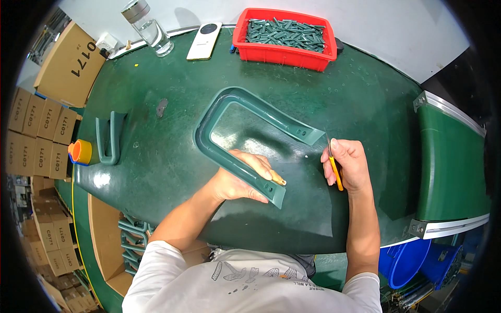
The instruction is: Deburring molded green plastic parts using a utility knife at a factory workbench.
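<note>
Green U-piece (203, 136) in left hand (229, 185)

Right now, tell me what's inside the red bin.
The red plastic bin holds a heap of small dark green strips. The top layer covers its floor, hiding whatever lies deeper.

left fingers (254, 162): partly behind green U-piece (202, 133) | orange-handled tool (335, 173): partly covered by right fingers (342, 150) | carton (104, 240): partly under tabletop (308, 224)

A bare lane of green table (394, 141) separates the person's right hand (348, 164) from the conveyor (454, 161), while the left hand (232, 182) and its U-shaped green part (274, 116) block the middle and a red bin (284, 58), phone (204, 44) and bottle (152, 34) crowd the far edge.
</note>
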A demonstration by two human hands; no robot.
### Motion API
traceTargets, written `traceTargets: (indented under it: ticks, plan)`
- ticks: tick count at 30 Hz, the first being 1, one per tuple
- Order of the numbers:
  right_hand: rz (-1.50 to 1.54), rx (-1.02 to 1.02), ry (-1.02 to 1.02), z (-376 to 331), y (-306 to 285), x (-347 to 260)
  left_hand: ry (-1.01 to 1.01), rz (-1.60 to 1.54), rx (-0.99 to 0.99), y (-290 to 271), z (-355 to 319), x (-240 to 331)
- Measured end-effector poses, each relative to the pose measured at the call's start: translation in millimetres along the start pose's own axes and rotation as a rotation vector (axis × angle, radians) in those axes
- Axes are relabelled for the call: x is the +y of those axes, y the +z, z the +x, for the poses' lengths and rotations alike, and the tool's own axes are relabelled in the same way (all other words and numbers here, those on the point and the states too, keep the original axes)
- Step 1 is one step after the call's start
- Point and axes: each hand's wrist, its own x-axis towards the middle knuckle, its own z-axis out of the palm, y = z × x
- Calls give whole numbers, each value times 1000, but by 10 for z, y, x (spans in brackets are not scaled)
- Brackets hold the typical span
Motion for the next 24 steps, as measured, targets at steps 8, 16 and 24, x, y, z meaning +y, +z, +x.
traceTargets:
  ticks: [8,16,24]
  plan:
    - [2,-5,3,-3,10,-4,-2,14,-9,-21,-17,-14]
    - [33,-4,48,-9,-39,28,-94,-7,93,52,-16,8]
    - [-76,-4,27,22,42,69,-97,-99,341,-113,-48,-51]
